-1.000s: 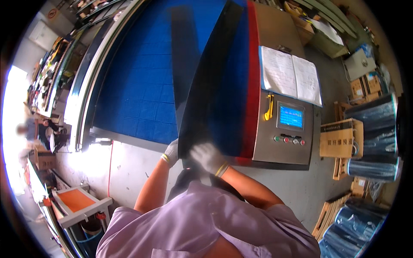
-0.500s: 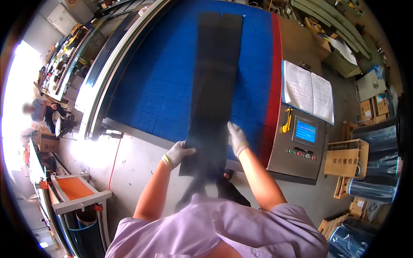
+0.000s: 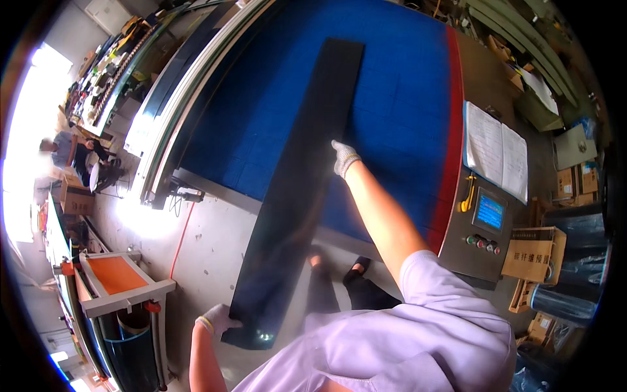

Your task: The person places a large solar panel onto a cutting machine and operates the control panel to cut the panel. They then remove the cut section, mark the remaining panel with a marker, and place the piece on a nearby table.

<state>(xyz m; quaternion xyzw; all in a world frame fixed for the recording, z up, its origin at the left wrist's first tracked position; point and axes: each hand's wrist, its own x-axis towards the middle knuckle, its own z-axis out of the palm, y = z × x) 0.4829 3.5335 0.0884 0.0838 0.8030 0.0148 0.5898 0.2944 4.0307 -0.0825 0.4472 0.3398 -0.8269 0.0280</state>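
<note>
A long black sheet strip (image 3: pixel 287 176) slants across the blue bed (image 3: pixel 398 91) of a large machine, and its near end hangs past the bed's front edge over the floor. My left hand (image 3: pixel 219 320), in a pale knitted glove, is closed on the strip's near left corner, thumb on top. Partway up the strip, my gloved right hand (image 3: pixel 344 158) is closed on its right edge; the fingers beneath are hidden. The far end of the strip lies over the bed.
On the machine's right side are an open notebook (image 3: pixel 494 145), a yellow cutter (image 3: pixel 467 194), a small screen (image 3: pixel 488 210) and several buttons. A gantry rail (image 3: pixel 189 98) borders the bed on the left. A wheeled frame (image 3: pixel 127 297) stands at lower left. Someone sits far left.
My left hand has moved down and left with the strip's near end; my right hand has moved forward along its right edge. The strip now slants, and the split at its far end no longer shows.
</note>
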